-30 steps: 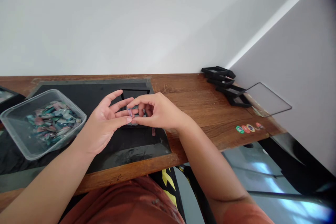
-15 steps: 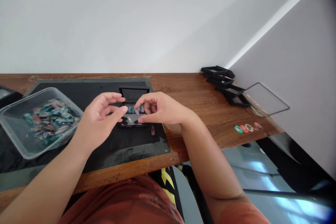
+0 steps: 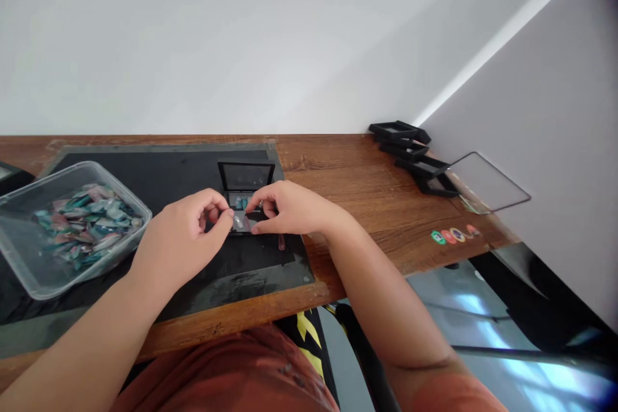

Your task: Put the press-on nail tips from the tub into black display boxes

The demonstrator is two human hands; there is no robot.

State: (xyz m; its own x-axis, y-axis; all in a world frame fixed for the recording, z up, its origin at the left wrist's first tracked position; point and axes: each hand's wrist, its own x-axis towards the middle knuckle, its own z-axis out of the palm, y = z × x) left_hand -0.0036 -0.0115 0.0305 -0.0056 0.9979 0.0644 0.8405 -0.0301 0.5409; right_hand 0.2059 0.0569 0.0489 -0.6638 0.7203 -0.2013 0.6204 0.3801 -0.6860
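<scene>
The rectangular, clear plastic tub (image 3: 19, 235) on the left is colourless, its heaped glossy slivers (image 3: 91, 225) mixing teal, dusty pink and milky white. The small hinged plastic case (image 3: 246, 177) is black outside, with teal pieces (image 3: 242, 203) against pale grey inside; a translucent pinkish-lilac sliver (image 3: 248, 223) shows at its near side. A slim pink teardrop piece (image 3: 281, 243) stands out on the black rectangular mat (image 3: 232, 264) — greyish along its edges. The wooden table (image 3: 333, 170) is reddish brown, streaked with darker grain. Far right, shallow stacked trays (image 3: 427, 167) are black; nearer, round stickers (image 3: 449, 236) run green, red, yellow-rimmed dark, red. The cloth shirt (image 3: 226, 373) is rust-orange.
</scene>
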